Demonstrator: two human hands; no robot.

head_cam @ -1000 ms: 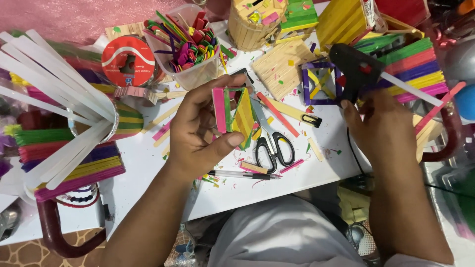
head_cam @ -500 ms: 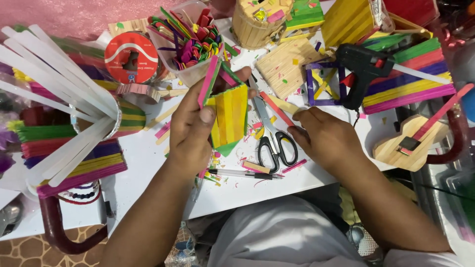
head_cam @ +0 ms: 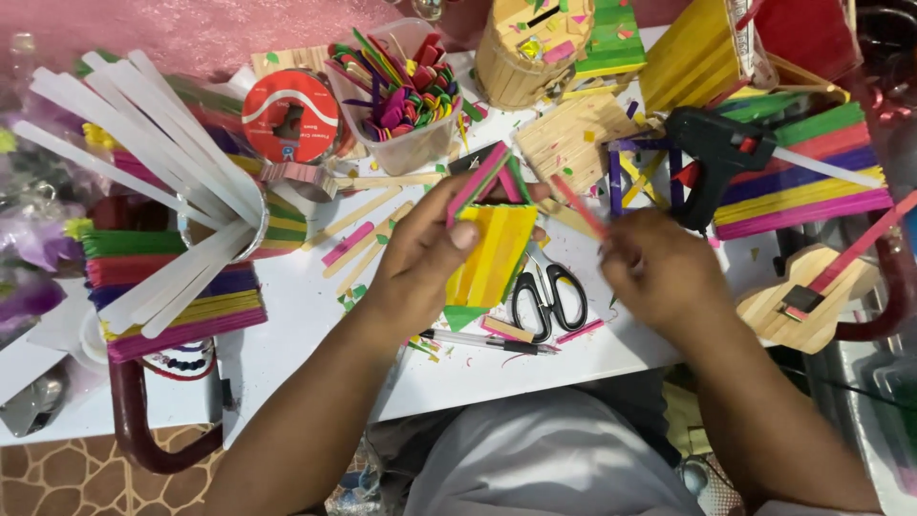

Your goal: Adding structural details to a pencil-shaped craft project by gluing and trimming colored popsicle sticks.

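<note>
Craft-stick house point(head_cam: 492, 250), yellow-walled with a pink and green roof, sits above the white worktop point(head_cam: 296, 315), grasped by the left hand point(head_cam: 425, 253), whose thumb covers its left edge. Right hand point(head_cam: 659, 272) pinches a red stick point(head_cam: 579, 206); its fingertips are hidden. Scissors point(head_cam: 547, 298) lie partly hidden beneath the house. Far right, a black glue gun point(head_cam: 712, 153) rests.

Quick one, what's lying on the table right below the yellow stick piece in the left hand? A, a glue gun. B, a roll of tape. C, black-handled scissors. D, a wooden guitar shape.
C: the scissors lie on the table just under the yellow stick piece that the left hand holds up; the glue gun lies farther off, beyond the right hand.
</note>
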